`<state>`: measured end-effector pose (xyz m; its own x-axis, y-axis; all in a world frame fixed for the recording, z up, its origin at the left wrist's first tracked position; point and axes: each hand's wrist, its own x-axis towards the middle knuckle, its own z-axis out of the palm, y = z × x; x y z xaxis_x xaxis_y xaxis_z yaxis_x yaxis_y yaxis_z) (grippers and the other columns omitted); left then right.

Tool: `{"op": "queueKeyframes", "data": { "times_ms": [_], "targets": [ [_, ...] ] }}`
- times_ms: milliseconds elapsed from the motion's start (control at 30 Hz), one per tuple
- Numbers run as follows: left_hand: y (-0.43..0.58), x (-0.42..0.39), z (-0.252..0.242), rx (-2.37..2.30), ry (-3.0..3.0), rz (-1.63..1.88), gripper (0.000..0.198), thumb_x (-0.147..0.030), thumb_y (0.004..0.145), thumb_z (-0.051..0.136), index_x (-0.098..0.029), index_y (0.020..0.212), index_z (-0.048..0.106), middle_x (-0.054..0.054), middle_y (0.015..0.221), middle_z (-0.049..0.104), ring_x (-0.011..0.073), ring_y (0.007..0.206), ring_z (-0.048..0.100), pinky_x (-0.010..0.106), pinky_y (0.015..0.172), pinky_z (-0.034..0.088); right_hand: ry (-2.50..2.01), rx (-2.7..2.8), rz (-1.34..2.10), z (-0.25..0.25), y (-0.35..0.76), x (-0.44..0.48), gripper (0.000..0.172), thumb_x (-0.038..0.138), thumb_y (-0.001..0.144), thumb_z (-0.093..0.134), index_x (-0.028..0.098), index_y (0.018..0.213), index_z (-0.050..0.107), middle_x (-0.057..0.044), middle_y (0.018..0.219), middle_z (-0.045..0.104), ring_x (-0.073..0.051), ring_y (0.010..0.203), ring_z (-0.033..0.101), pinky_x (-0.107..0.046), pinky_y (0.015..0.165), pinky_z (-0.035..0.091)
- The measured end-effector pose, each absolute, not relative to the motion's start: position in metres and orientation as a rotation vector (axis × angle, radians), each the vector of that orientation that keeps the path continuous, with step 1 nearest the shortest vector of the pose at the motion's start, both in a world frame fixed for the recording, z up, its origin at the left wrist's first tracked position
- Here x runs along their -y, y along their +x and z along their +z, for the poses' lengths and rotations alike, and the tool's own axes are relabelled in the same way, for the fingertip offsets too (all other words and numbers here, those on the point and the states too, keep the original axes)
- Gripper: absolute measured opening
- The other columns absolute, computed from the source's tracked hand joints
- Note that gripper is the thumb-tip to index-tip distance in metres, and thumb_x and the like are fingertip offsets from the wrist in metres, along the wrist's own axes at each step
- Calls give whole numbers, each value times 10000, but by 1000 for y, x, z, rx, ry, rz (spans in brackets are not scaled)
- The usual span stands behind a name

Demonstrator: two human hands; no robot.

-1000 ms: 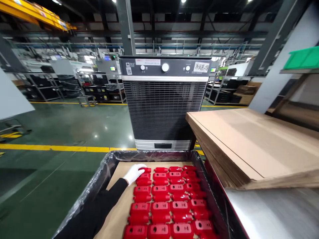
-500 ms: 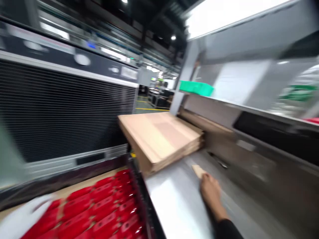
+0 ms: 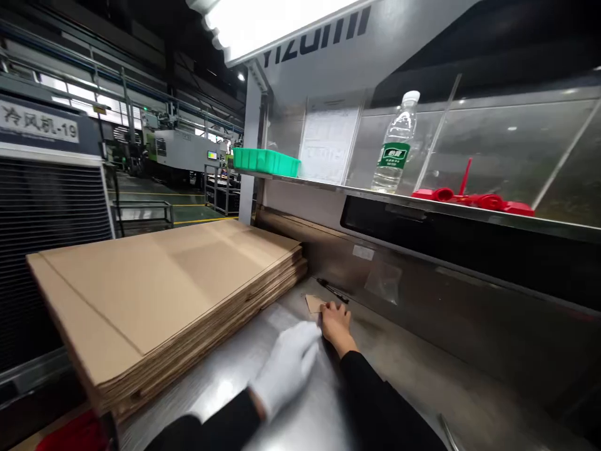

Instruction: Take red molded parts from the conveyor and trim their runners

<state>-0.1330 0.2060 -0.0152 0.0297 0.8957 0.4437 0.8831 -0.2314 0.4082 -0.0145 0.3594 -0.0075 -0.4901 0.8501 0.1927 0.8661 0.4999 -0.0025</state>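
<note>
My right hand (image 3: pixel 335 324), bare, rests at the back of a steel bench (image 3: pixel 225 391), its fingertips on a small cardboard piece (image 3: pixel 313 304). The piece pokes out from under the fingers. My left hand (image 3: pixel 287 369), in a white glove, lies close beside the right hand and holds nothing visible. A tall stack of flat corrugated cardboard sheets (image 3: pixel 154 294) lies on the bench to the left of both hands. A dark-handled tool (image 3: pixel 332 290) lies just beyond the cardboard piece.
A shelf above the bench holds a green plastic bin (image 3: pixel 266 162), a water bottle (image 3: pixel 397 144) and red moulded parts (image 3: pixel 472 202). A portable air cooler (image 3: pixel 47 238) stands at the left. Red parts in a tray (image 3: pixel 79 435) show at the bottom left corner.
My view has swung right from the tray to the bench. The gloved left hand has moved off the red parts to beside the right hand, which stays at the cardboard piece.
</note>
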Motion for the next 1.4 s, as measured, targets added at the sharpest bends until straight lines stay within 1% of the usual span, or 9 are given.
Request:
{"op": "queueKeyframes", "data": {
  "times_ms": [133, 300, 567, 667, 767, 933, 1133, 1267, 1400],
  "targets": [
    [-143, -319, -16, -2124, 2290, 799, 374, -336, 978, 518, -178, 1308, 593, 147, 1352, 606, 334, 1332, 492, 619, 1132, 342, -1510, 2465, -109, -4, -11, -399, 295, 307, 979, 629, 204, 1255, 603, -74, 1286, 602, -255, 1171, 587, -485, 983, 521],
    [-166, -384, -29, -2188, 2358, 626, 390, -394, 989, 511, -204, 1320, 591, 118, 1339, 618, 303, 1277, 544, 611, 1095, 388, -1791, 2268, -108, 0, -2, -459, 225, 320, 982, 632, 167, 1146, 643, -86, 1224, 635, -220, 1084, 632, -417, 920, 560],
    [-172, -397, -22, -2284, 2300, 686, 342, -429, 980, 532, -171, 1175, 644, 89, 1172, 678, 242, 1105, 635, 498, 983, 507, -1770, 2279, -22, -12, 7, -467, 221, 358, 1001, 597, 172, 1107, 652, -74, 1203, 642, -214, 1068, 635, -425, 916, 560],
    [-173, -391, -18, -2379, 2179, 717, 255, -369, 977, 559, -150, 1043, 672, 74, 1078, 699, 210, 1007, 665, 460, 938, 538, -1705, 2304, 60, -5, 12, -441, 228, 370, 1012, 579, 171, 1099, 650, -60, 1136, 665, -188, 972, 663, -386, 851, 580],
    [-171, -374, -16, -2284, 2241, 712, 186, -316, 957, 601, -159, 1001, 689, 63, 1080, 710, 202, 1036, 662, 451, 970, 529, -1643, 2355, 104, 2, 8, -412, 226, 377, 1010, 583, 168, 1047, 661, -48, 1076, 679, -183, 946, 669, -382, 841, 581],
    [-162, -342, -20, -2103, 2416, 693, 208, -316, 956, 594, -171, 1074, 685, 65, 1130, 702, 224, 1114, 633, 470, 1004, 500, -1657, 2384, 134, 3, -1, -382, 206, 359, 1002, 600, 167, 1025, 667, -50, 1087, 681, -179, 935, 672, -378, 832, 586],
    [-160, -338, -33, -2173, 2383, 634, 473, -436, 985, 510, -186, 1385, 539, 130, 1450, 554, 309, 1355, 495, 597, 1141, 357, -1581, 2371, 18, -9, 5, -383, 188, 339, 1005, 593, 168, 1012, 670, -52, 1096, 675, -197, 1015, 653, -403, 884, 570],
    [-160, -355, -33, -2206, 2369, 618, 439, -411, 980, 525, -198, 1363, 558, 121, 1411, 582, 308, 1309, 529, 612, 1112, 382, -1503, 2326, -111, -17, 4, -395, 175, 328, 1004, 589, 176, 1040, 668, -56, 1137, 663, -217, 1094, 620, -443, 957, 532],
    [-160, -370, -29, -2253, 2323, 677, 402, -426, 962, 560, -184, 1280, 607, 112, 1304, 638, 285, 1230, 576, 554, 1051, 451, -1526, 2264, -172, -26, -6, -411, 171, 329, 986, 617, 178, 1053, 664, -57, 1129, 655, -219, 1080, 618, -440, 944, 533]
  ]
}}
